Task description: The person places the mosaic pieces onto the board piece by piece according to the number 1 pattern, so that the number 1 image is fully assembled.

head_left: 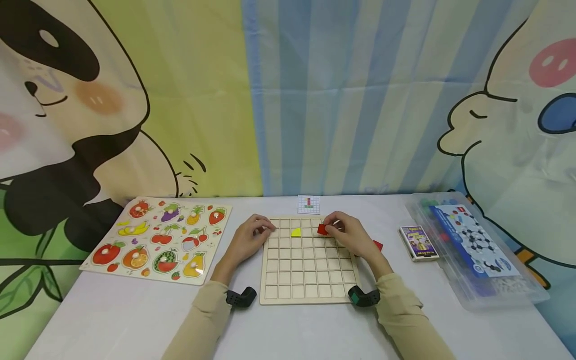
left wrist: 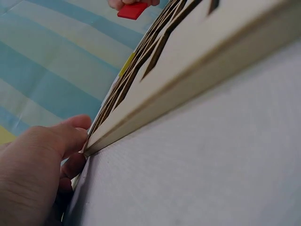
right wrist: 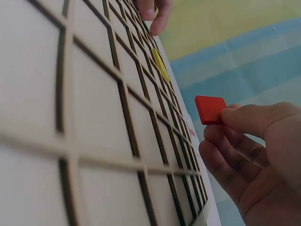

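Observation:
A pale wooden grid board (head_left: 310, 303) lies flat on the table, with a yellow square tile (head_left: 296, 232) in one of its top-row cells. Over the top row toward the right, my right hand (head_left: 353, 235) pinches a red square tile (right wrist: 210, 109) between thumb and fingertips. The tile is raised above the cells in the right wrist view. At the board's upper left corner, my left hand (head_left: 247, 237) rests with its fingertips touching the edge. More red (head_left: 378, 245) shows beyond the board's right side, partly hidden by the right forearm.
A small pattern card (head_left: 309, 204) lies behind the board. To the left is a fruit-picture board (head_left: 155, 240). A small card box (head_left: 418, 243) and a clear plastic case (head_left: 477, 250) with a blue leaflet stand at the right. A printed curtain hangs behind the table.

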`<state>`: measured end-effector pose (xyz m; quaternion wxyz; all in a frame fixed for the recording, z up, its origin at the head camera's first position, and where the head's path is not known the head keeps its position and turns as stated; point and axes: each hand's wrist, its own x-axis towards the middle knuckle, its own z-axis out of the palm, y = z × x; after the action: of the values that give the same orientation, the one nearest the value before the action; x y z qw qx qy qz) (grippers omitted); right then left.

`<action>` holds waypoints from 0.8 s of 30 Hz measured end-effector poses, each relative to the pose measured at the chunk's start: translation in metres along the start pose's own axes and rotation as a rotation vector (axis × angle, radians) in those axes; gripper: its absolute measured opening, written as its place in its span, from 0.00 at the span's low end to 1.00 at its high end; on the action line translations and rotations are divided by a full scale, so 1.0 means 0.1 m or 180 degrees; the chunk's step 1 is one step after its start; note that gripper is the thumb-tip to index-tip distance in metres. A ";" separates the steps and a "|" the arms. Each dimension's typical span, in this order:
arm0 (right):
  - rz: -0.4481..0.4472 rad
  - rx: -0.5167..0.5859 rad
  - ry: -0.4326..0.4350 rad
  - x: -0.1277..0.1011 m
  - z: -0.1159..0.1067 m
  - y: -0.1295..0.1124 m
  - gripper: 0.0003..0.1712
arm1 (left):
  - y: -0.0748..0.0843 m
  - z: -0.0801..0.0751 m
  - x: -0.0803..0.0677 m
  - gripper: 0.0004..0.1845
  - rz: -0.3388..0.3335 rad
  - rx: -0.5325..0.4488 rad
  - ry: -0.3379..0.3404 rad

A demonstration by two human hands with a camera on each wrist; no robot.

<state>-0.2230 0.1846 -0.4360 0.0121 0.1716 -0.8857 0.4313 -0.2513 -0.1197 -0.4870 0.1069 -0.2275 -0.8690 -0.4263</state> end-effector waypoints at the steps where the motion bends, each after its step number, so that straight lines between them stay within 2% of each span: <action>1: 0.0008 0.0015 -0.0032 0.03 0.03 -0.02 0.07 | 0.00 0.00 0.00 0.06 -0.0022 -0.0003 -0.0004; 12: -0.0201 -0.0276 -0.0231 0.23 0.26 -0.12 0.05 | 0.00 0.02 0.00 0.06 -0.0030 -0.0025 0.0011; 17: -0.0155 -0.0425 -0.0223 0.25 0.31 -0.10 0.05 | 0.00 0.02 0.00 0.07 0.0020 -0.0023 0.0020; 24: -0.0081 -0.0695 -0.0331 0.27 0.35 -0.14 0.08 | -0.01 0.01 0.00 0.07 -0.0053 -0.0013 -0.0004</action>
<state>-0.2395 0.1413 -0.4426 -0.0098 0.2027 -0.9246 0.3225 -0.2519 -0.1196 -0.4878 0.1023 -0.2208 -0.8700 -0.4288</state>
